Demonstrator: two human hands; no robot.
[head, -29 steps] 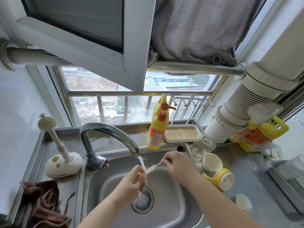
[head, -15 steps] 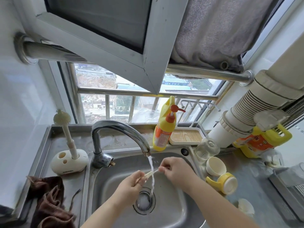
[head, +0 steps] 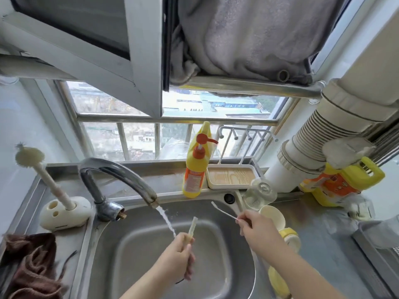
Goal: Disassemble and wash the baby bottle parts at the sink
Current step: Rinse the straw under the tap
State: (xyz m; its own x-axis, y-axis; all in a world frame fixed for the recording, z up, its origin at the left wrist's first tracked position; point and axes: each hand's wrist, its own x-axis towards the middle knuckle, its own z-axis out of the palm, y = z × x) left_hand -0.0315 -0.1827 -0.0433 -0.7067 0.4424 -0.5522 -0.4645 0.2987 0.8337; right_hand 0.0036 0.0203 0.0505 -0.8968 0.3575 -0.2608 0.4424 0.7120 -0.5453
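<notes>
Over the steel sink (head: 216, 214), my left hand (head: 176, 258) grips a pale bottle straw (head: 192, 228) that points upward beside the running water. My right hand (head: 257, 230) pinches a thin white straw brush (head: 223, 210), its tip raised toward the sink's back rim and clear of the straw. The tap (head: 121, 175) pours a stream past my left fingers. On the counter to the right lie a clear glass bottle (head: 260, 193), a cream cup-shaped part (head: 273, 215) and a yellow handled collar (head: 290, 237), partly hidden behind my right arm.
A yellow pump bottle of detergent (head: 195, 171) and a white tray (head: 232, 175) stand on the back ledge. A bottle brush in its white holder (head: 62, 212) and a brown cloth (head: 32, 264) are at left. A yellow jug (head: 343, 184) and a drying rack (head: 384, 240) sit at right.
My right hand has drawn the thin brush out of the straw and moved right and up. My left hand has tipped the straw upright beside the stream.
</notes>
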